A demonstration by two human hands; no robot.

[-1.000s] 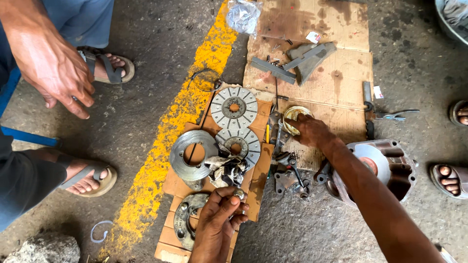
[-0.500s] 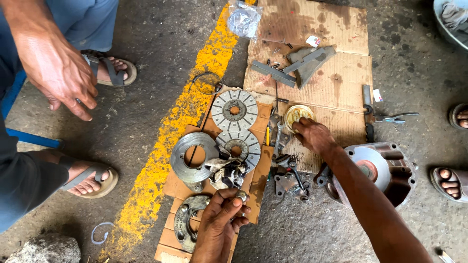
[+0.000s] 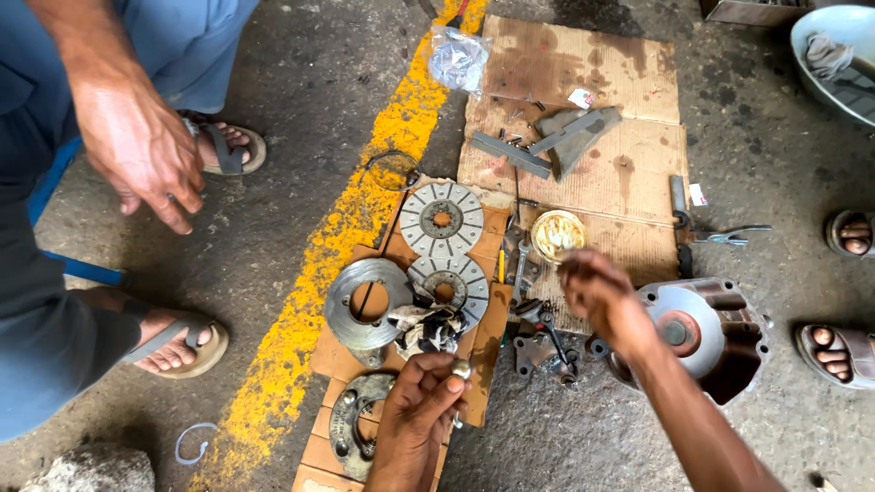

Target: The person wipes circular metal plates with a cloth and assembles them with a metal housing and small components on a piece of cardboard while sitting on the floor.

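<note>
- Grey, oil-stained concrete floor, crossed by a rough yellow painted stripe.
- Flattened cardboard sheet spread on the floor, carrying the parts.
- Another person stands at the left, one hand hanging open above sandalled feet.
- Round metal housing sits at the cardboard's right edge.
- Two slotted friction discs, touching, beside a plain steel ring.
- Right hand hovers just below a small brass-coloured tin, fingers curled together; what it pinches I cannot tell.
- Left hand pinches a small metal nut at its fingertips, just beside a dirty rag.
</note>
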